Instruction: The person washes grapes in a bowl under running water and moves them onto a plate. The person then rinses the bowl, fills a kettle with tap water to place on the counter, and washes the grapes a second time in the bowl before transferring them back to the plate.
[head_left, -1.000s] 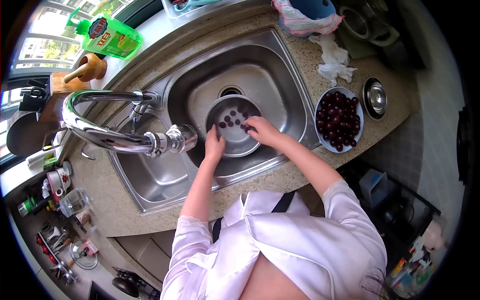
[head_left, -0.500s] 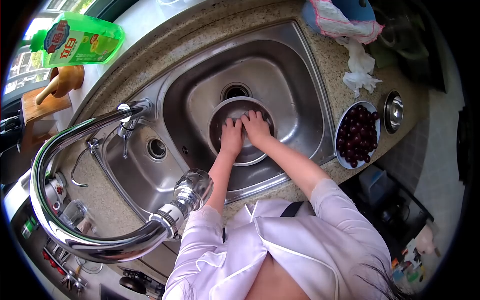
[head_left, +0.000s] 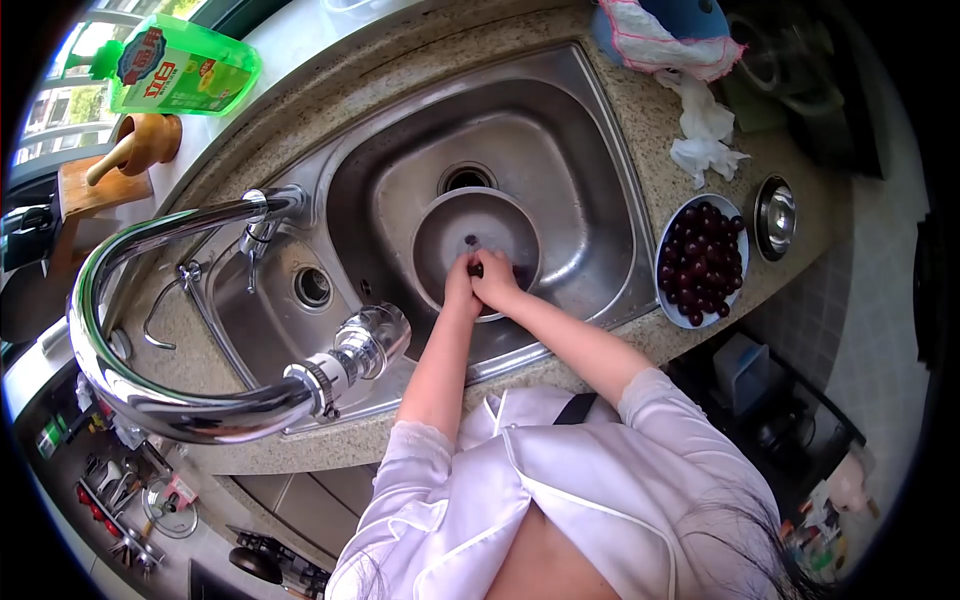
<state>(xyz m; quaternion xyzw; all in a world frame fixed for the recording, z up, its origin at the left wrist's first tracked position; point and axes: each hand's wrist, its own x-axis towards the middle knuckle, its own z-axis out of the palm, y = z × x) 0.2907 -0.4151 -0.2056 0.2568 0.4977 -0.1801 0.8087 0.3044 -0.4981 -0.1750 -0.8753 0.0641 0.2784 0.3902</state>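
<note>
A steel bowl (head_left: 430, 222) sits in the large sink basin, just in front of the drain. My left hand (head_left: 460, 284) and my right hand (head_left: 496, 282) meet over its near side with curled fingers. Between them shows a dark round fruit, apparently a cherry (head_left: 477, 269), and both hands close around it. Another small dark cherry-like piece (head_left: 471, 240) lies in the bowl beyond my fingertips. The fingers partly hide what else is in there. On the counter to the right, a white oval dish (head_left: 663, 284) holds a heap of dark red cherries (head_left: 702, 262).
A chrome faucet (head_left: 190, 425) arches over the small left basin (head_left: 270, 345). Right of the cherry dish stands a small metal bowl (head_left: 775, 218). Crumpled white tissue (head_left: 705, 125) lies behind it. Green detergent (head_left: 190, 72) stands on the window ledge.
My hands have drawn back toward the bowl's near side and come together, fingers now curled around a dark fruit. More of the bowl's inside shows. The camera view has shifted slightly.
</note>
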